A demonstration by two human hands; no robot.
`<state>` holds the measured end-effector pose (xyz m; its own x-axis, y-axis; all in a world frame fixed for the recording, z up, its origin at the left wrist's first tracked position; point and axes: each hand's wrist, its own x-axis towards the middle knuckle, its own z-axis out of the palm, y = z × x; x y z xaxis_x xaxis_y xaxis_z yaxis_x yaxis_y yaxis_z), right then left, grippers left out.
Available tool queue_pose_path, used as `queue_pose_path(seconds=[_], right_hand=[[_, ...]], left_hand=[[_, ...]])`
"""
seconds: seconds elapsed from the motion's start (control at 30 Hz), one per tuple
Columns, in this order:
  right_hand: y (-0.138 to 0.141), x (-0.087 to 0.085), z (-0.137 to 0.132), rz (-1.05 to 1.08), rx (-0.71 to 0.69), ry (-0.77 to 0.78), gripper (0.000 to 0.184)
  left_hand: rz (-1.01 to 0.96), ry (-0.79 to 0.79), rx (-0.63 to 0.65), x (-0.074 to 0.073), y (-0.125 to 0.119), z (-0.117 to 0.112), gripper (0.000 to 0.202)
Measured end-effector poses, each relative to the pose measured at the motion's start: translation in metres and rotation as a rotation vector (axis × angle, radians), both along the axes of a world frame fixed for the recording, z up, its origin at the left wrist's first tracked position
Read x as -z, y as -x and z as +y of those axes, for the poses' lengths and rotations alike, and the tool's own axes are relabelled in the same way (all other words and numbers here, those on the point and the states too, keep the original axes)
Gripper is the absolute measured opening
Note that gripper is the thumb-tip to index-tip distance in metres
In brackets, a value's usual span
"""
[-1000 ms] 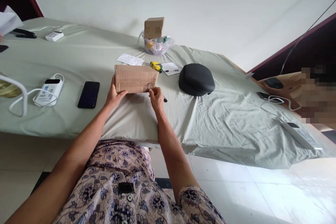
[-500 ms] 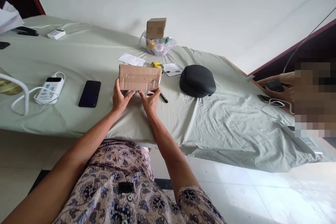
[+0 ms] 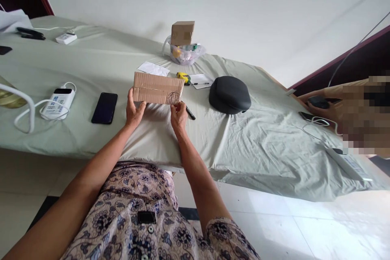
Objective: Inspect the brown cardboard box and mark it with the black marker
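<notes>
A flat brown cardboard box (image 3: 157,88) with tape along its top is held just above the green-sheeted table (image 3: 91,65). My left hand (image 3: 134,109) grips its lower left corner, thumb up the side. My right hand (image 3: 178,114) pinches its lower right edge near a dark stamp. A black marker (image 3: 190,113) lies on the sheet right beside my right hand.
A black phone (image 3: 104,107) and a white power bank with cable (image 3: 57,103) lie to the left. A black case (image 3: 229,94), a notepad with pen (image 3: 199,81), a yellow tape measure (image 3: 183,76) and a small box on a bowl (image 3: 183,42) lie beyond. Another person's hand rests at far right.
The box has tilted and shifted slightly left in my hands. My right hand moved from under the middle of the box out to its lower right edge.
</notes>
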<state>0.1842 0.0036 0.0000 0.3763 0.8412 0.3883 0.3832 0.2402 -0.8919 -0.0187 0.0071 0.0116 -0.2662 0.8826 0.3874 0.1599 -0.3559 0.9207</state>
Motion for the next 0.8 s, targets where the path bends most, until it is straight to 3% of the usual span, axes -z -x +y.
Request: queue_pose_path(seconds=[0.17, 0.33, 0.57, 0.8], right_hand=[[0.0, -0.004, -0.004, 0.008, -0.065, 0.029, 0.034], [0.001, -0.004, -0.006, -0.007, -0.119, 0.005, 0.038], [0.001, -0.001, -0.006, -0.028, -0.171, 0.032, 0.056], [-0.013, -0.003, -0.004, -0.125, -0.007, -0.034, 0.068]], left_hand=[[-0.056, 0.021, -0.015, -0.002, 0.004, 0.004, 0.091], [0.017, -0.005, -0.069, 0.002, 0.006, 0.003, 0.1], [0.012, 0.016, -0.071, 0.003, 0.008, 0.004, 0.108], [-0.038, 0.059, -0.011, -0.001, 0.006, 0.003, 0.097]])
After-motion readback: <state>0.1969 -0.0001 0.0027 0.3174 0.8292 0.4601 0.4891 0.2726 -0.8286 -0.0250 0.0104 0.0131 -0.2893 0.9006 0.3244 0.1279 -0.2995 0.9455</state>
